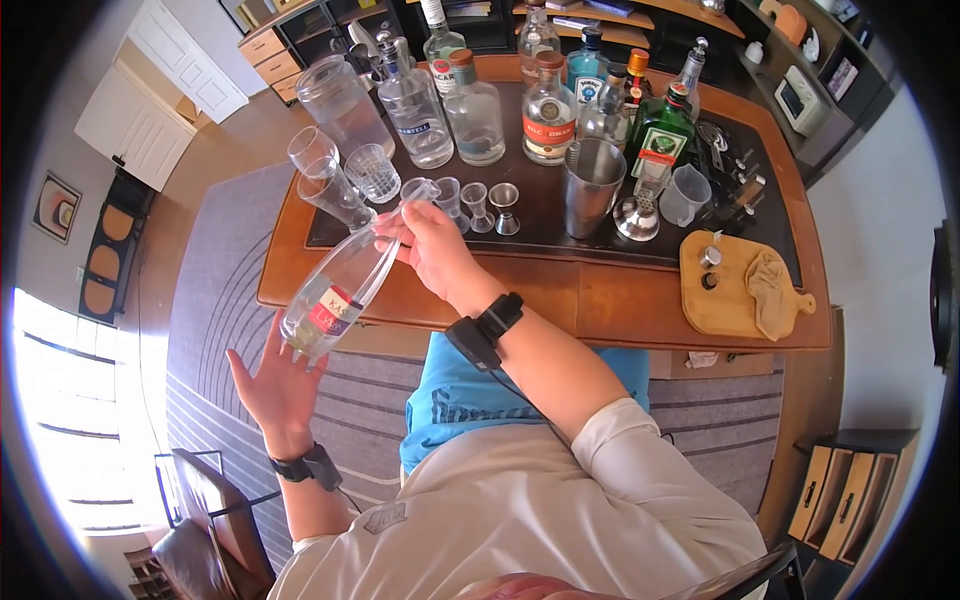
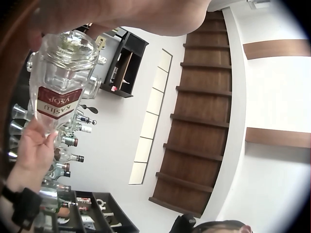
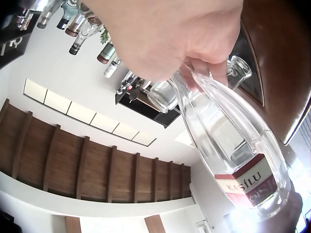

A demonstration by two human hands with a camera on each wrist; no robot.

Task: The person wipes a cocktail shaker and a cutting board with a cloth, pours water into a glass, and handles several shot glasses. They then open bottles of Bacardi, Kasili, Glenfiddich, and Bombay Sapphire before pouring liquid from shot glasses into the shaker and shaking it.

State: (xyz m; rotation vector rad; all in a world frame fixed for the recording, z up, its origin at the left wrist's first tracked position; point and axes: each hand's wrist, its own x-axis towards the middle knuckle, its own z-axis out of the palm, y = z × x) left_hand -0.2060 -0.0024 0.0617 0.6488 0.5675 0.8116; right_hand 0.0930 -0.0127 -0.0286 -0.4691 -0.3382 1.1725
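My right hand [image 1: 425, 245] grips the neck of a clear glass bottle [image 1: 340, 290] with a red and white label. The bottle is tilted, with its mouth up by a small clear measuring glass [image 1: 418, 190] on the black mat and its base low over the table's near edge. My left hand [image 1: 280, 385] is open, palm up with fingers spread, just under the base; I cannot tell whether they touch. In the left wrist view the bottle [image 2: 63, 82] shows base-first below my palm [image 2: 126, 14]. In the right wrist view my fingers [image 3: 165, 39] wrap the bottle [image 3: 233, 160] neck.
A black mat [image 1: 540, 235] on the wooden table carries several liquor bottles, a green bottle [image 1: 660, 135], a steel shaker [image 1: 592, 185], small jiggers, tall glasses [image 1: 335, 190], a large jar [image 1: 340, 100] and a plastic jug [image 1: 685, 195]. A wooden board [image 1: 735, 285] lies at the right.
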